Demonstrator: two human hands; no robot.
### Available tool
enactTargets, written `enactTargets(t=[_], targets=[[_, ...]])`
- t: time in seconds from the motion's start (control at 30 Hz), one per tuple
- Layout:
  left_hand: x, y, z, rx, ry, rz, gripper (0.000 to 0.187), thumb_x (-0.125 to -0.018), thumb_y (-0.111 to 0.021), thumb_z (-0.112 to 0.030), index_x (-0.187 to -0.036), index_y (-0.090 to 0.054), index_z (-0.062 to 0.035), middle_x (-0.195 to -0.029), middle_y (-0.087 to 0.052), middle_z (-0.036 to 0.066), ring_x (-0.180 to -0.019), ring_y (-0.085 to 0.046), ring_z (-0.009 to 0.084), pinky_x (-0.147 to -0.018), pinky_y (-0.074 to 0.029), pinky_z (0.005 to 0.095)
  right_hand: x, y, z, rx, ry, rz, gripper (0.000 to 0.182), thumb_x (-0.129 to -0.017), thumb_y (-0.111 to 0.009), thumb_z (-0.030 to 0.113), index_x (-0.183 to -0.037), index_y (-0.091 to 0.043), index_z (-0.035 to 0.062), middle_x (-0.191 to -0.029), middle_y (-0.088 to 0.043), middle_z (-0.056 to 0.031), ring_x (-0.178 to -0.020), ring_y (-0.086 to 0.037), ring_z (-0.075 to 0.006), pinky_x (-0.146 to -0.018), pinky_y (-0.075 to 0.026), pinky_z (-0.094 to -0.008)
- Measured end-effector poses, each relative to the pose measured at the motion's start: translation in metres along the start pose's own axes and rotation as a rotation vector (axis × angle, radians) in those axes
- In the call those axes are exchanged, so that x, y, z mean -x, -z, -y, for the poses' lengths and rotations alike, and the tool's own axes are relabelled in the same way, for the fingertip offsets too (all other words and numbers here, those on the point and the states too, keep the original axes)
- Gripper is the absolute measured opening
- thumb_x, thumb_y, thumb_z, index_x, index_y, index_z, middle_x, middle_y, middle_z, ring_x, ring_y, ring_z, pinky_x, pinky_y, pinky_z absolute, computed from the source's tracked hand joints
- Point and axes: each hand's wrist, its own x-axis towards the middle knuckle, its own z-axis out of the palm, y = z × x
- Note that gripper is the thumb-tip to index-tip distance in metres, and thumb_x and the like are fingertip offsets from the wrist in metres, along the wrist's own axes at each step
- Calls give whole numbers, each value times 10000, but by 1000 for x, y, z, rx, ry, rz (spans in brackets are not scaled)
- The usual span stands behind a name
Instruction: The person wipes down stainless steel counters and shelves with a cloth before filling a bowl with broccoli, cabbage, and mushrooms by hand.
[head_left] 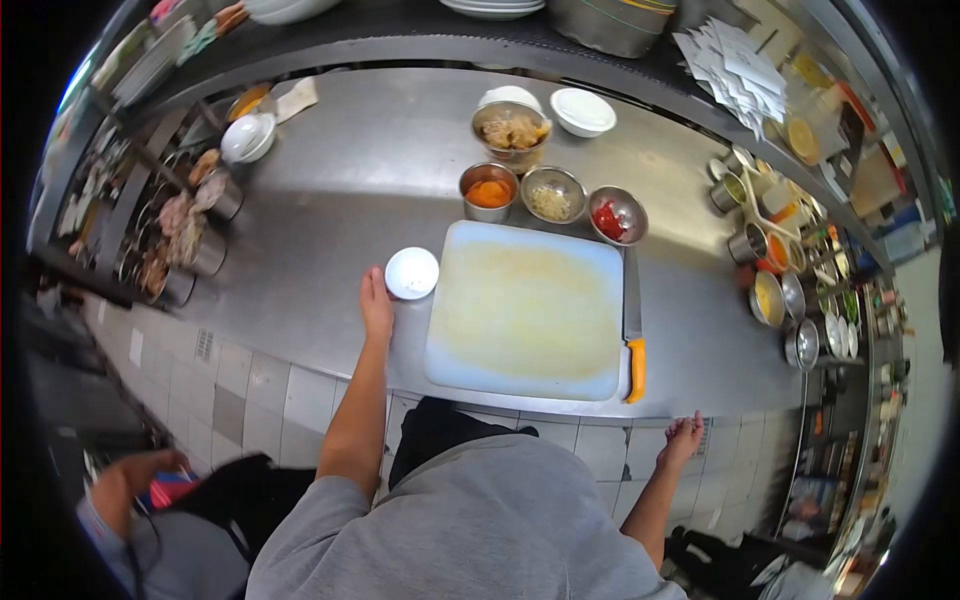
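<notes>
My left hand (pixel 377 302) is at the left side of a small white bowl (pixel 412 273) on the steel counter. Its fingers are stretched out along the bowl's edge, touching or very close to it. Low at the right, my right hand (pixel 684 436) hangs beyond the counter's front edge, fingers loosely apart and holding nothing. Between my hands lies a stained white cutting board (pixel 525 310). A knife with a yellow handle (pixel 636 370) rests along the board's right side.
Behind the board stand metal bowls of orange food (pixel 488 193), pale chopped bits (pixel 550 195), red pieces (pixel 610 220) and brownish food (pixel 512 130). A white dish (pixel 583 112) is farther back. Metal containers line both sides; a shelf (pixel 400 45) crosses above. Another person (pixel 180 530) is at lower left.
</notes>
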Motion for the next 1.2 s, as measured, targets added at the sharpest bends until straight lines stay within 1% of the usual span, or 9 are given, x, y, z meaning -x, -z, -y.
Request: enactTargets(t=[0.1,0.27,0.33,0.53,0.87,0.93,1.03,1.13,1.2], targets=[[35,-2,-5,57,-57,-116,396,-1025,-454,-378,-1154,-568,-21,-884,-585,21,-735,-564,92,-604,-466,231,-42,-26,13,11,63,146,384,-937,-522,92,-1316,-454,89,-776,-542,-14,-590,-466,-78,-499,-396,-217],[52,-13,-15,-102,134,-77,404,-994,-508,-397,-1155,-528,-27,-781,-555,36,-544,-525,111,-459,-442,248,-73,-83,13,260,24,418,265,-975,-553,230,-1197,-533,88,-706,-544,1,-512,-451,-60,-435,-386,-208],[37,-27,-33,-91,402,-20,463,-976,-528,-420,-1213,-468,-26,-781,-567,65,-511,-535,134,-432,-453,265,-72,-106,12,456,-38,487,233,-983,-547,237,-1141,-566,66,-688,-551,-4,-483,-462,-55,-403,-378,-204],[25,-36,-21,86,393,63,460,-987,-505,-407,-1246,-442,-32,-795,-585,84,-537,-571,151,-461,-494,280,-80,-101,6,206,5,362,211,-984,-563,272,-1023,-567,65,-669,-567,-21,-448,-485,-74,-379,-404,-211],[-49,-73,-30,45,351,114,549,-999,-504,-360,-1469,-323,-139,-809,-600,84,-560,-575,156,-495,-511,287,-79,-107,0,258,59,354,154,-988,-548,210,-1008,-563,58,-684,-575,-25,-459,-498,-71,-386,-416,-205],[-61,-84,-32,44,351,179,524,-1001,-496,-371,-1440,-351,-125,-823,-603,87,-583,-579,157,-522,-518,290,-82,-108,-1,260,35,349,157,-986,-552,210,-1015,-563,56,-687,-576,-26,-457,-497,-71,-384,-416,-205],[-73,-90,-10,108,330,300,503,-1003,-473,-426,-1371,-408,-90,-914,-639,120,-640,-595,160,-570,-533,290,-87,-102,4,274,-10,362,162,-979,-562,209,-1028,-567,55,-690,-581,-30,-456,-502,-74,-382,-422,-212],[-61,-83,14,262,200,296,485,-1001,-491,-396,-1346,-485,-56,-1103,-648,148,-774,-620,165,-703,-542,304,-94,-100,1,217,-103,392,148,-971,-563,195,-1027,-575,58,-692,-593,-39,-459,-514,-98,-387,-436,-238],[-50,-81,1,316,249,261,473,-997,-501,-383,-1276,-513,-1,-1202,-612,168,-862,-611,195,-774,-531,339,-93,-102,7,251,-157,359,149,-966,-567,192,-1033,-577,60,-693,-598,-45,-459,-520,-101,-388,-443,-240]])
